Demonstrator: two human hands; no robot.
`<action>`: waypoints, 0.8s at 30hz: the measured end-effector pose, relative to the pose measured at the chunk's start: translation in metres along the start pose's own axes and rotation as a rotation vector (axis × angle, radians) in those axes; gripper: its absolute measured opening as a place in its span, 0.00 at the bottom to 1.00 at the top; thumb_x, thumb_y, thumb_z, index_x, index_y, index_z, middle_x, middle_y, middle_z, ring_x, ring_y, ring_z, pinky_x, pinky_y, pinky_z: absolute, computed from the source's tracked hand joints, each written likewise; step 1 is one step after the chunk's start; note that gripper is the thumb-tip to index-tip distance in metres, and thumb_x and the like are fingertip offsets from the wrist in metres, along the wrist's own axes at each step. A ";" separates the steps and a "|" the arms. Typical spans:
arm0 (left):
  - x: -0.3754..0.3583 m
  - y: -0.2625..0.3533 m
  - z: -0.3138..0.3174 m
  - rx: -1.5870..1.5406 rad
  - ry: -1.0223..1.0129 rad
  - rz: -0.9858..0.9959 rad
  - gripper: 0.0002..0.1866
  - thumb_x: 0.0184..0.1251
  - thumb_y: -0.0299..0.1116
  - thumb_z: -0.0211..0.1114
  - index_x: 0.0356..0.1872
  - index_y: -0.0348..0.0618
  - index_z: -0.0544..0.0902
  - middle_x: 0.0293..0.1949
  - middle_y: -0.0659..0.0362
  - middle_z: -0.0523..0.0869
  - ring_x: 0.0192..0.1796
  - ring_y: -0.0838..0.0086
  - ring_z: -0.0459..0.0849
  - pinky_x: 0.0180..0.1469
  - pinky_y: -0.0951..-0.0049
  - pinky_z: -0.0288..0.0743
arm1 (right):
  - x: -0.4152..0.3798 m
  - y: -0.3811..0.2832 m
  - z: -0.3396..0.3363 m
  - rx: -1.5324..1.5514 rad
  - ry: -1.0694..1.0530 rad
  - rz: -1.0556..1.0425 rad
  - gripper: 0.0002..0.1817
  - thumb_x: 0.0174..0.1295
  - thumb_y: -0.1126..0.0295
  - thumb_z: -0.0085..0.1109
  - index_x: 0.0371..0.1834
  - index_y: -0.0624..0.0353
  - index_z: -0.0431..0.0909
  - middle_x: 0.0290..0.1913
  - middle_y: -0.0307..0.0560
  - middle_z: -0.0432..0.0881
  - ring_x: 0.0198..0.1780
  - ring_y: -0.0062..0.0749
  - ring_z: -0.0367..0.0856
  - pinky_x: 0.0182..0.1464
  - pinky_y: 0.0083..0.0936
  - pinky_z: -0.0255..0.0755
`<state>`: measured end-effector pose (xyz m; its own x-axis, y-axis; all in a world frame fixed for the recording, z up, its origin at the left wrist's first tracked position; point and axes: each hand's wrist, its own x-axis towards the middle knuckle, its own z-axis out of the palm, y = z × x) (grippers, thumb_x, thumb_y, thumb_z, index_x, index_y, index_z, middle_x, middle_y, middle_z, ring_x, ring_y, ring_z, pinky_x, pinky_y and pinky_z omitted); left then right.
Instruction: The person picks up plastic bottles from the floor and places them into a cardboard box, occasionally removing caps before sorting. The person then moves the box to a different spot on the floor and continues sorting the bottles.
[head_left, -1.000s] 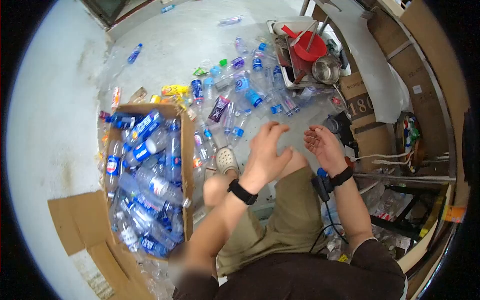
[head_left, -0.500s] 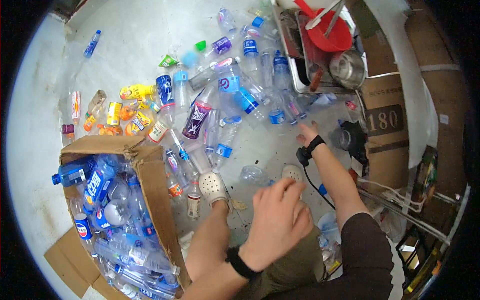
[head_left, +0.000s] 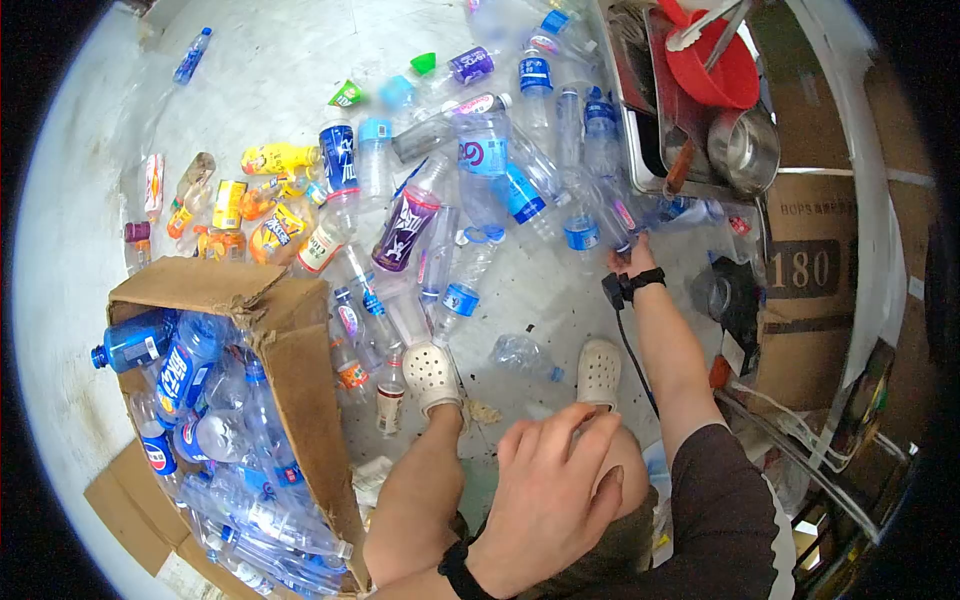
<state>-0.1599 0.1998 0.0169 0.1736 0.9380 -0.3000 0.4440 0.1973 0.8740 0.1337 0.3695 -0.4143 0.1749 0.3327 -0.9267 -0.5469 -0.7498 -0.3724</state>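
Observation:
My right hand (head_left: 630,262), with a black wristband, reaches to the floor; its fingers close around the capped end of a clear plastic bottle (head_left: 608,212) with a pink-marked label. Over my bent knee hangs my left hand (head_left: 555,480), its fingers loosely curled and apart, nothing visible in it. Around the right hand lie a bottle with a blue label (head_left: 580,232) and a big clear bottle with a light-blue label (head_left: 483,155). A crushed clear bottle (head_left: 525,355) rests on the floor between my two white clogs (head_left: 432,375).
A cardboard box (head_left: 305,400) full of plastic bottles stands at the left. Orange and yellow bottles (head_left: 280,232) lie behind it. Upper right, a metal tray (head_left: 650,178) carries a red bowl (head_left: 715,75) and a steel pot (head_left: 745,150). Cardboard boxes (head_left: 815,220) line the right.
My right hand has moved forward to the bottle's end, and its spread fingers have closed there. My left hand has dropped slightly lower. The view has shifted a little.

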 end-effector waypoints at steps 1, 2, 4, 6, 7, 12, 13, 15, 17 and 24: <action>-0.001 0.002 0.001 0.002 0.009 -0.002 0.25 0.54 0.31 0.63 0.55 0.40 0.71 0.53 0.51 0.72 0.51 0.59 0.73 0.56 0.59 0.60 | -0.001 -0.001 0.003 -0.006 -0.007 0.001 0.31 0.65 0.38 0.42 0.48 0.58 0.70 0.41 0.52 0.72 0.37 0.39 0.74 0.36 0.36 0.74; -0.002 0.005 0.001 0.063 0.036 0.001 0.23 0.54 0.30 0.62 0.54 0.41 0.73 0.50 0.51 0.74 0.49 0.58 0.74 0.52 0.59 0.63 | -0.003 -0.003 0.003 -0.046 0.009 -0.044 0.31 0.64 0.38 0.42 0.48 0.58 0.70 0.41 0.52 0.72 0.38 0.39 0.74 0.36 0.35 0.74; -0.004 0.006 0.002 0.125 0.060 -0.005 0.23 0.54 0.28 0.61 0.54 0.42 0.74 0.46 0.51 0.76 0.47 0.57 0.74 0.48 0.60 0.65 | -0.018 -0.008 0.015 -0.079 0.086 -0.046 0.32 0.68 0.40 0.30 0.52 0.59 0.67 0.37 0.55 0.77 0.25 0.44 0.75 0.20 0.36 0.70; -0.006 0.005 0.002 0.067 -0.005 -0.043 0.28 0.50 0.27 0.61 0.57 0.45 0.71 0.50 0.49 0.72 0.51 0.51 0.69 0.52 0.56 0.60 | -0.021 -0.009 0.016 -0.059 0.065 -0.005 0.32 0.68 0.39 0.31 0.53 0.58 0.67 0.38 0.56 0.77 0.28 0.45 0.76 0.23 0.37 0.72; -0.006 0.005 0.002 0.066 -0.006 -0.049 0.28 0.50 0.27 0.61 0.57 0.45 0.71 0.50 0.49 0.72 0.51 0.51 0.69 0.52 0.56 0.60 | -0.026 -0.012 0.020 -0.032 0.040 0.026 0.33 0.67 0.38 0.31 0.53 0.58 0.68 0.39 0.57 0.77 0.31 0.45 0.76 0.26 0.38 0.74; -0.004 0.003 0.002 0.092 0.023 -0.046 0.26 0.51 0.27 0.61 0.56 0.44 0.72 0.49 0.49 0.73 0.50 0.53 0.71 0.51 0.57 0.61 | -0.002 -0.011 0.022 -0.055 0.064 -0.102 0.35 0.65 0.36 0.30 0.57 0.56 0.66 0.47 0.55 0.76 0.40 0.50 0.76 0.33 0.45 0.76; -0.003 0.003 0.001 0.094 0.028 -0.051 0.26 0.51 0.27 0.61 0.56 0.44 0.72 0.49 0.49 0.73 0.50 0.53 0.71 0.51 0.57 0.61 | 0.021 -0.011 0.012 -0.072 0.092 -0.100 0.35 0.65 0.35 0.31 0.57 0.56 0.67 0.48 0.51 0.76 0.43 0.49 0.75 0.35 0.46 0.75; -0.004 0.003 0.001 0.106 0.010 -0.059 0.26 0.51 0.27 0.61 0.56 0.44 0.72 0.49 0.50 0.73 0.49 0.53 0.71 0.52 0.56 0.61 | 0.031 -0.009 0.012 -0.093 0.120 -0.091 0.35 0.65 0.35 0.32 0.56 0.56 0.69 0.50 0.48 0.76 0.47 0.49 0.74 0.37 0.48 0.74; -0.004 0.003 0.001 0.109 0.012 -0.057 0.26 0.51 0.27 0.61 0.56 0.44 0.72 0.49 0.50 0.73 0.49 0.53 0.71 0.52 0.56 0.61 | 0.025 -0.009 0.016 -0.025 0.089 -0.144 0.36 0.64 0.35 0.34 0.57 0.55 0.68 0.53 0.44 0.76 0.51 0.47 0.72 0.42 0.48 0.73; -0.001 0.001 -0.008 0.063 -0.008 -0.054 0.27 0.50 0.27 0.62 0.56 0.42 0.71 0.51 0.50 0.73 0.50 0.55 0.71 0.53 0.56 0.61 | 0.049 -0.014 0.006 -0.065 0.319 -0.190 0.34 0.63 0.38 0.41 0.58 0.56 0.69 0.57 0.45 0.75 0.56 0.46 0.73 0.49 0.47 0.71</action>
<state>-0.1671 0.2010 0.0209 0.1544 0.9242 -0.3493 0.5077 0.2291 0.8305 0.1453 0.3996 -0.4548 0.5199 0.2817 -0.8064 -0.4295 -0.7299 -0.5318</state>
